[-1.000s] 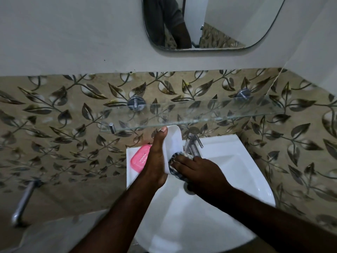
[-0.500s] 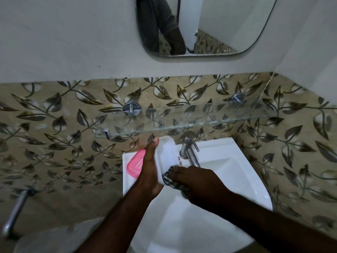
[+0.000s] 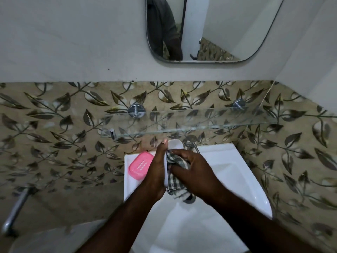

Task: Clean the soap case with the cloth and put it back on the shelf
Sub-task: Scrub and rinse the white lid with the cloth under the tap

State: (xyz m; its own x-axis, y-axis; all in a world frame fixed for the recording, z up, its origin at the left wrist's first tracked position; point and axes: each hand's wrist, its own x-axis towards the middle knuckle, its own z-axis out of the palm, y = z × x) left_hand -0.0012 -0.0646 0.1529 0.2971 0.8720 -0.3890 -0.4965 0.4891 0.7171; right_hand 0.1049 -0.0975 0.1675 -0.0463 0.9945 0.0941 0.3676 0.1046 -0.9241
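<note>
My left hand [image 3: 157, 172] holds a white soap case [image 3: 175, 144] on edge above the sink; only its top end shows past my thumb. Against the case's right face, my right hand [image 3: 196, 172] presses a grey checked cloth [image 3: 176, 185], whose loose end hangs down toward the drain. A pink slotted soap tray [image 3: 140, 165] lies on the sink's back left corner, just left of my left hand. The glass shelf [image 3: 228, 121] runs along the tiled wall above the sink, with nothing on it.
The white sink [image 3: 242, 179] fills the lower middle, with a chrome tap [image 3: 193, 145] behind my hands. A mirror [image 3: 228, 30] hangs above. A chrome pipe [image 3: 15, 212] sticks out at lower left. The right wall stands close to the sink.
The cloth has moved up the case and now covers more of it, with a longer end hanging below my right hand. The view has tilted slightly downward.
</note>
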